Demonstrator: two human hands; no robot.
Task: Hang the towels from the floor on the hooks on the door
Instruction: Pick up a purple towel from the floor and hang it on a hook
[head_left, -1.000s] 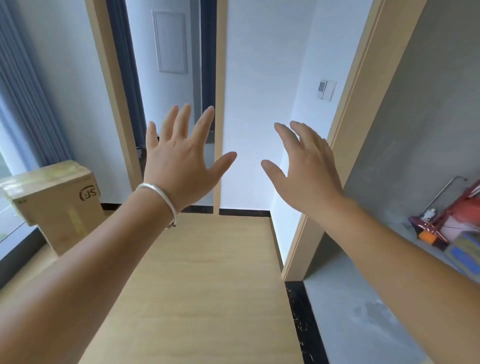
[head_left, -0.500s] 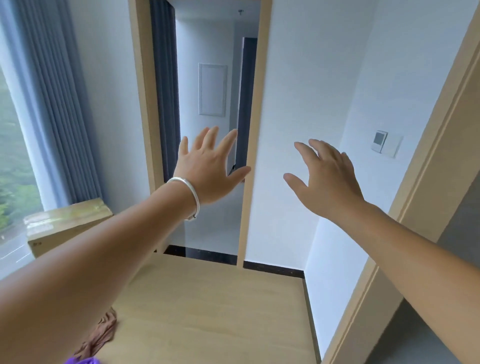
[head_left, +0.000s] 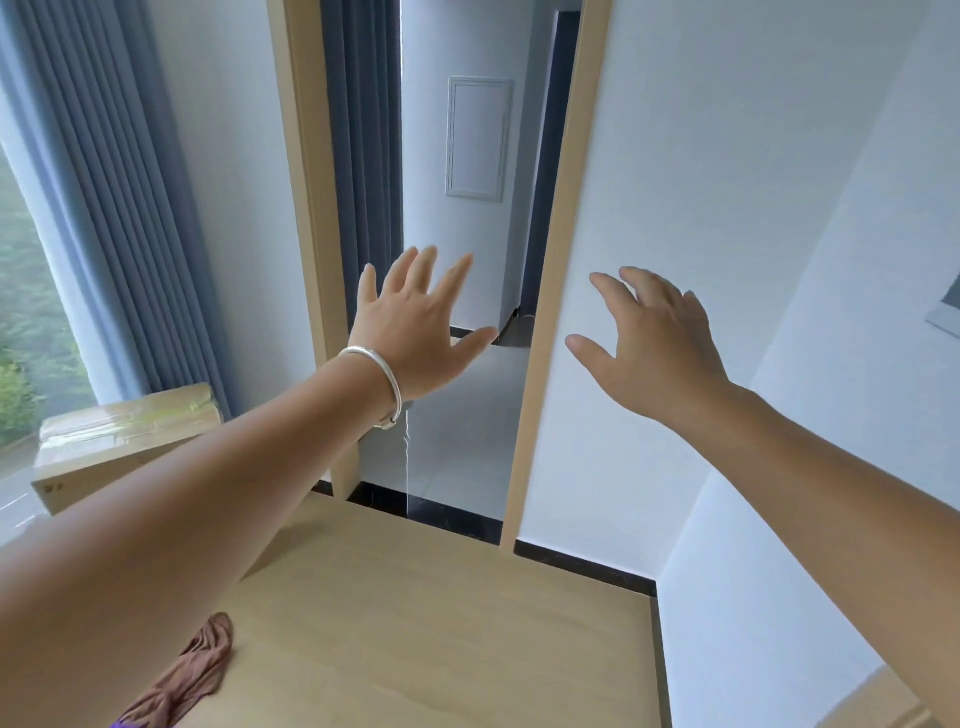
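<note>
Reaching out with both hands empty

Stretching forward, the left hand (head_left: 415, 332), wearing a silver bangle (head_left: 382, 384), and the right hand (head_left: 649, 343) hover with fingers spread, grasping nothing. A crumpled brown cloth towel (head_left: 189, 675) lies on the pale wooden floor (head_left: 441, 623) at lower left, beneath the left forearm.

Brown towel (head_left: 195, 670); tan floor (head_left: 441, 623); grey-blue curtain (head_left: 130, 208).
</note>
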